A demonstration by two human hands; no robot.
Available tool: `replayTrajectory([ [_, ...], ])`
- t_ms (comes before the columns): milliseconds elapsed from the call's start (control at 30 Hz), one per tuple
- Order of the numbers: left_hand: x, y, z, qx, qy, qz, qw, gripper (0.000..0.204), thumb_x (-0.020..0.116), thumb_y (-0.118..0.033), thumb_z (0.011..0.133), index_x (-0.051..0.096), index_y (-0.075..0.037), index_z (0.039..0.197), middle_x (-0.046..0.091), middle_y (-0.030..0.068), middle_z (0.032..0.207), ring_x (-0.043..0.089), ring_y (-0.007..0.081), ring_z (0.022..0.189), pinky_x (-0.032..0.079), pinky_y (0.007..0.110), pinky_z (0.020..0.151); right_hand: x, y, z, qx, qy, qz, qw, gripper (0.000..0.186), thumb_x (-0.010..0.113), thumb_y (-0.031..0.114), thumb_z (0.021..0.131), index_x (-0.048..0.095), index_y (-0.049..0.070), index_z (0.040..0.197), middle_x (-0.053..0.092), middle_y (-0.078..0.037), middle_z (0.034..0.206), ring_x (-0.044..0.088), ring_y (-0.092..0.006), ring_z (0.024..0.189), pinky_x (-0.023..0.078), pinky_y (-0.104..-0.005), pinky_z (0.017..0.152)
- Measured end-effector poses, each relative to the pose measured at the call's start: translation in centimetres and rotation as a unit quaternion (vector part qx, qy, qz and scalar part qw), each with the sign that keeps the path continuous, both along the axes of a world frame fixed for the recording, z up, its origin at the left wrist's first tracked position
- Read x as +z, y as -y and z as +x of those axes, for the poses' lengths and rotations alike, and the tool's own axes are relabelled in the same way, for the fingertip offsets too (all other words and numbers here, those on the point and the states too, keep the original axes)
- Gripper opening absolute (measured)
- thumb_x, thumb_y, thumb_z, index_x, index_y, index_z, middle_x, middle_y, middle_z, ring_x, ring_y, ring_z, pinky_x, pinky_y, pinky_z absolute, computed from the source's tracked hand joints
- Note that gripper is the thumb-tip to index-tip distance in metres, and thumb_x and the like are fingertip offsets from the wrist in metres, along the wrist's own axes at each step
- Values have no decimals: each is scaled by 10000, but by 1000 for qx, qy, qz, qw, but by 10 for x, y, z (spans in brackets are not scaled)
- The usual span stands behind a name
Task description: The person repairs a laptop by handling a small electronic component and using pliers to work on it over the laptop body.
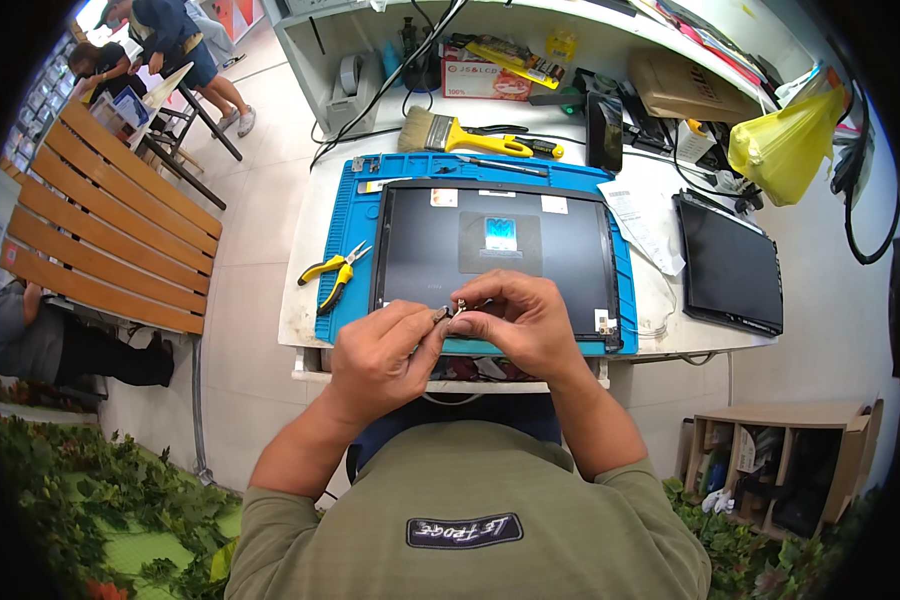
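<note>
My left hand (385,355) and my right hand (518,325) meet above the near edge of a dark laptop lid panel (420,240). Both are closed in a pinch. Between the right thumb and fingers is a small shiny metal part (460,306), its exact kind too small to make out. The left fingertips grip a small dark grey piece (440,314) right beside it; whether the two are joined I cannot tell. The panel lies flat on a blue repair mat (348,225). Yellow-and-black pliers (335,272) rest on the mat's left side, jaws pointing away.
Behind the mat lie a yellow-handled brush (460,137), a tape dispenser (354,90) and an upright phone (604,130). To the right are a paper slip (642,222), a black screen (730,262) and a hanging yellow bag (785,150). A slatted wooden bench (120,215) stands left; people are beyond.
</note>
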State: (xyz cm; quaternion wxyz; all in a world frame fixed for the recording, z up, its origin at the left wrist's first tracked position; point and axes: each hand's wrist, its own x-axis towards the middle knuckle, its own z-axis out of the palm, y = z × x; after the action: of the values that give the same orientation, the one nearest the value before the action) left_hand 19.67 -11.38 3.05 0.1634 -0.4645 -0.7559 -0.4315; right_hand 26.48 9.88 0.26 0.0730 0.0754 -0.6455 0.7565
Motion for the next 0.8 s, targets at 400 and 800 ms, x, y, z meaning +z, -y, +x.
replayTrajectory([
  [400,-7,-6,-13,61,-23,52,997,221,868,-20,808,772,-10,1006,776,123,919,762,261,746,610,337,657,1,20,-13,-83,-35,12,996,322,839,34,961,767,-62,1260,762,-133,1208,778,-187,1032,684,-325,889],
  [800,-10,10,-7,-40,356,104,928,248,800,44,920,754,68,1162,798,127,1005,806,186,926,665,308,854,12,19,-10,-73,-141,263,952,144,636,15,1054,691,-39,1176,716,-134,972,732,-218,788,616,-329,670],
])
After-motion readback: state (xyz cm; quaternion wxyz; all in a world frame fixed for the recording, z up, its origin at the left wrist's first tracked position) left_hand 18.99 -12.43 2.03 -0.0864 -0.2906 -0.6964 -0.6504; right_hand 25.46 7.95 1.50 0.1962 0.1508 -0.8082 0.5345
